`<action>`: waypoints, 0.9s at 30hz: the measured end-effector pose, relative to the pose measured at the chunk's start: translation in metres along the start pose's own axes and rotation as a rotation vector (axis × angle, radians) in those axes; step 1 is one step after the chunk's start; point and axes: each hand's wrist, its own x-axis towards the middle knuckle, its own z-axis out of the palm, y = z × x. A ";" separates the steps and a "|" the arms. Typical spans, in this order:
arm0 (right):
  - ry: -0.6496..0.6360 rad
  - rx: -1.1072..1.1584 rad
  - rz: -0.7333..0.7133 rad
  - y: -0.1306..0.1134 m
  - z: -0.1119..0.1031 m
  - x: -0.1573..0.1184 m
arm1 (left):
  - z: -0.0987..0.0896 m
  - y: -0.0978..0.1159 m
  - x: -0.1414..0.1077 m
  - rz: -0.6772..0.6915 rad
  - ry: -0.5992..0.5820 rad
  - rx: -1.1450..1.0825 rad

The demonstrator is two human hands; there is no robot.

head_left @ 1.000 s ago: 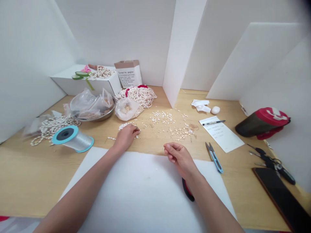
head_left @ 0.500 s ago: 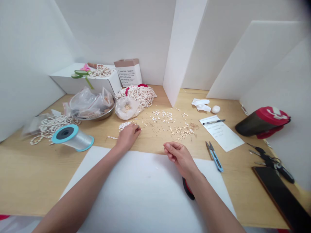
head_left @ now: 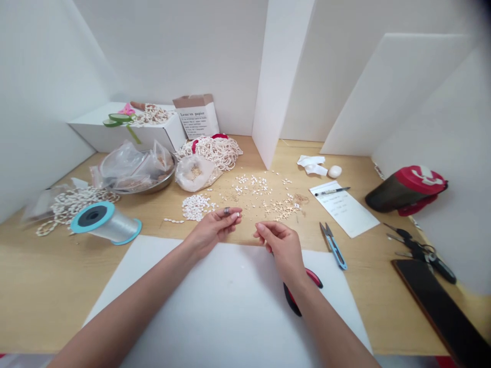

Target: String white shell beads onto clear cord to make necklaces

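At far left, a tangled strand of white shell beads [head_left: 71, 208] lies on the bench [head_left: 38, 286] beside a spool of clear cord [head_left: 106, 223]. Behind it, a steel bowl [head_left: 163, 179] holds crumpled plastic bags [head_left: 128, 166], and a white box [head_left: 126, 133] stands against the wall. Toward the middle lie a heap of shell strands [head_left: 215, 152], a clear bag of small tan beads [head_left: 194, 174], a mound of white shell beads [head_left: 195, 207] and a short line of beads [head_left: 174, 221].

The left hand [head_left: 213, 228], a ring on one finger, is just right of the mound, its fingers [head_left: 233, 215] curled together. The right hand [head_left: 279, 243] faces it, near but apart, with its fingers [head_left: 264, 227] drawn in. Something tiny may sit there, but I cannot tell whether either hand grips anything.

Ahead of the hands, loose beads and small starfish [head_left: 282, 208] lie scattered, so much remains unstrung. Further right are red-handled pliers [head_left: 292, 301] on a white board [head_left: 192, 317], thread snips [head_left: 333, 246] and a note sheet [head_left: 344, 212].
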 end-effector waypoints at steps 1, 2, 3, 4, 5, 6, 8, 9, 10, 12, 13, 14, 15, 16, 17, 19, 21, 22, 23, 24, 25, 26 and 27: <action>0.014 -0.025 -0.024 -0.001 0.001 -0.001 | 0.004 -0.003 -0.002 -0.043 -0.008 -0.078; 0.026 -0.048 -0.052 -0.002 0.001 -0.003 | 0.007 -0.005 -0.004 -0.071 -0.015 -0.137; 0.037 -0.072 -0.082 -0.002 0.002 -0.004 | 0.010 -0.006 -0.006 -0.093 -0.026 -0.179; 0.048 -0.093 -0.111 -0.003 0.003 -0.006 | 0.013 -0.007 -0.007 -0.110 -0.040 -0.209; 0.058 -0.111 -0.134 -0.003 0.003 -0.008 | 0.014 -0.008 -0.008 -0.120 -0.053 -0.228; 0.068 -0.125 -0.151 -0.003 0.004 -0.009 | 0.016 -0.008 -0.009 -0.124 -0.062 -0.240; 0.083 -0.140 -0.169 -0.003 0.004 -0.011 | 0.018 -0.008 -0.011 -0.128 -0.071 -0.252; 0.085 -0.143 -0.174 -0.002 0.005 -0.012 | 0.018 -0.008 -0.011 -0.131 -0.071 -0.252; 0.086 -0.146 -0.178 -0.002 0.005 -0.012 | 0.019 -0.008 -0.012 -0.133 -0.069 -0.251; 0.087 -0.152 -0.185 -0.002 0.005 -0.012 | 0.019 -0.009 -0.012 -0.135 -0.066 -0.248; 0.088 -0.157 -0.188 -0.002 0.005 -0.013 | 0.019 -0.010 -0.012 -0.135 -0.066 -0.245; 0.089 -0.162 -0.190 -0.002 0.005 -0.013 | 0.019 -0.011 -0.012 -0.134 -0.066 -0.244; 0.091 -0.167 -0.192 -0.001 0.005 -0.013 | 0.019 -0.011 -0.012 -0.131 -0.066 -0.242; 0.093 -0.172 -0.193 -0.001 0.005 -0.013 | 0.019 -0.012 -0.012 -0.128 -0.065 -0.240; 0.094 -0.177 -0.193 -0.001 0.005 -0.013 | 0.018 -0.013 -0.012 -0.124 -0.062 -0.238; 0.097 -0.188 -0.193 -0.001 0.004 -0.013 | 0.018 -0.013 -0.012 -0.112 -0.056 -0.231; 0.101 -0.198 -0.193 0.000 0.004 -0.013 | 0.018 -0.014 -0.012 -0.104 -0.052 -0.218; 0.102 -0.202 -0.192 0.000 0.004 -0.013 | 0.018 -0.014 -0.011 -0.102 -0.049 -0.210; 0.101 -0.206 -0.190 0.001 0.004 -0.012 | 0.018 -0.015 -0.011 -0.100 -0.046 -0.201; 0.100 -0.210 -0.186 0.001 0.004 -0.012 | 0.018 -0.015 -0.011 -0.099 -0.043 -0.190; 0.098 -0.213 -0.182 0.001 0.004 -0.012 | 0.019 -0.015 -0.011 -0.097 -0.040 -0.178; 0.095 -0.216 -0.177 0.001 0.004 -0.012 | 0.019 -0.015 -0.011 -0.094 -0.037 -0.166; 0.091 -0.219 -0.174 0.001 0.004 -0.012 | 0.019 -0.015 -0.011 -0.090 -0.036 -0.153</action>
